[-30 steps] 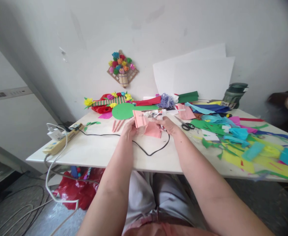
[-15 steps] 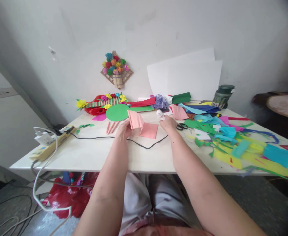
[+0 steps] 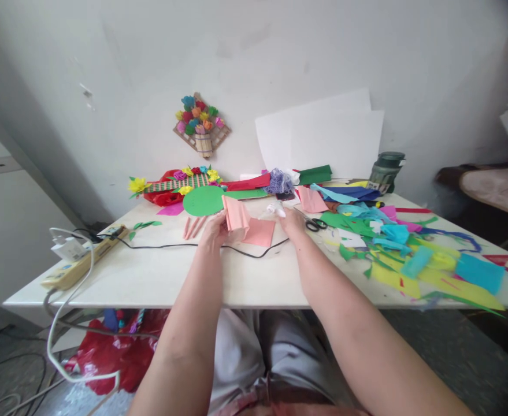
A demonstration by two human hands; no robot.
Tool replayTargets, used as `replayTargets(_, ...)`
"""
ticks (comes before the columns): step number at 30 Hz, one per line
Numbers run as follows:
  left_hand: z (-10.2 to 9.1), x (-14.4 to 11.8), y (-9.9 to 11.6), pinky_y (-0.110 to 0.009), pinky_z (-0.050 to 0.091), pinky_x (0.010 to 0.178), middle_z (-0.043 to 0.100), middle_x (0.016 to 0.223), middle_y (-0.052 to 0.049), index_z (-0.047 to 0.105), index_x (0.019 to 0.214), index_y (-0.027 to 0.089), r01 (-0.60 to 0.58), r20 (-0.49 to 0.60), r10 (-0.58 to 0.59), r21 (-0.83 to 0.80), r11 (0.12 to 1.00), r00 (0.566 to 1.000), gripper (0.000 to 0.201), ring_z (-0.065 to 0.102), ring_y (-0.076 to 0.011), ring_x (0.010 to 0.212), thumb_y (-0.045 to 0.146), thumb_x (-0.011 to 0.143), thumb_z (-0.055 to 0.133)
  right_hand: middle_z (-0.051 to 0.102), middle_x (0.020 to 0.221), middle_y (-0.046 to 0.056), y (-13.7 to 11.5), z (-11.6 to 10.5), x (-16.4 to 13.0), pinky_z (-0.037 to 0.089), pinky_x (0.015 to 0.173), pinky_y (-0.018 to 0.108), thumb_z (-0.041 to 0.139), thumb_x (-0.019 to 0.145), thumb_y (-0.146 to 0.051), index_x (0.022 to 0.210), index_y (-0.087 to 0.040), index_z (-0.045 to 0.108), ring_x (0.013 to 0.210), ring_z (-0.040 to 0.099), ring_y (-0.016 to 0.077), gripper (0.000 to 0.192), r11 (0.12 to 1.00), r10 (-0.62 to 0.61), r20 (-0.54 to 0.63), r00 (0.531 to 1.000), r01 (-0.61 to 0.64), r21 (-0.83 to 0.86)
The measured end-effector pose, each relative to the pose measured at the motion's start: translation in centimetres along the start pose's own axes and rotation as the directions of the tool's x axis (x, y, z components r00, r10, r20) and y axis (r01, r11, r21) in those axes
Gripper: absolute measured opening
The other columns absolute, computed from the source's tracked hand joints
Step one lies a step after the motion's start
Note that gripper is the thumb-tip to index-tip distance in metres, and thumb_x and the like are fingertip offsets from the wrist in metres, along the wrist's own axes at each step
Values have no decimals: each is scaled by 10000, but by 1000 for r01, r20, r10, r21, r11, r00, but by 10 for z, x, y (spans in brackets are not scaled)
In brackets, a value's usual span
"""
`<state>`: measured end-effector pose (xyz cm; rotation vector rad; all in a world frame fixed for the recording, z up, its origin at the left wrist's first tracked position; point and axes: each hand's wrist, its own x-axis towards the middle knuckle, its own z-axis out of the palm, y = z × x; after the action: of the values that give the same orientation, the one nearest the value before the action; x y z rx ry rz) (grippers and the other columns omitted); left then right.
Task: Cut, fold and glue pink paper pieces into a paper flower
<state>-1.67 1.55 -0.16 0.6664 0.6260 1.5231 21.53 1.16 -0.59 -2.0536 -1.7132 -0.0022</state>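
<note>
My left hand is closed on a folded piece of peach crepe paper, which stands up from the fingers. Under and beside it, a flat peach crepe paper square lies on the table. My right hand is closed round a small white object that points left, toward the held paper; its kind is hard to make out. Black-handled scissors lie just right of that hand. Several thin peach paper rolls rest left of my left hand.
A black cable crosses the table from a power strip at the left. Behind my hands lies a green paper disc. Coloured paper scraps cover the right side, with a dark green bottle behind them.
My right hand has come slightly nearer, and the white object in it now tips further to the left. My left hand keeps its hold on the folded crepe paper. The view has shifted slightly.
</note>
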Motion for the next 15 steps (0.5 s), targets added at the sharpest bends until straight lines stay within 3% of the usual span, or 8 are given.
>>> replayTargets(7, 8, -8, 1, -236, 462, 568, 612, 561, -1, 621, 653, 131, 29, -68, -26, 36, 999, 997, 80, 569, -113, 544, 97, 670, 692, 593, 1125, 184, 4, 6, 1, 379, 849, 336, 411, 872, -192, 1113, -138, 639, 1050, 537, 262, 336, 997, 3, -13, 1000, -4, -77)
replayTargets(10, 10, -9, 0, -237, 449, 545, 624, 576, -10, 626, 652, 125, 48, -70, -43, 69, 996, 997, 72, 562, -113, 534, 105, 675, 691, 569, 1149, 191, 0, 1, -5, 351, 877, 381, 468, 840, -215, 1066, -142, 665, 1081, 495, 295, 309, 997, 3, -103, 995, -10, -72)
replayTargets(13, 10, -8, -1, -222, 422, 508, 612, 565, -5, 625, 649, 121, 48, -62, -43, 78, 996, 997, 80, 547, -102, 509, 104, 664, 702, 603, 1109, 163, -11, -9, -13, 337, 886, 393, 497, 828, -295, 1049, -151, 666, 1072, 498, 297, 313, 997, -67, -272, 960, 74, 18)
replayTargets(15, 9, -6, -3, -217, 415, 498, 610, 567, -1, 632, 665, 117, 41, -53, -37, 78, 996, 998, 80, 541, -95, 497, 114, 658, 712, 655, 1003, 128, -22, -15, -19, 370, 824, 347, 443, 860, -326, 995, -162, 683, 973, 557, 255, 320, 979, -107, -263, 959, 148, 143)
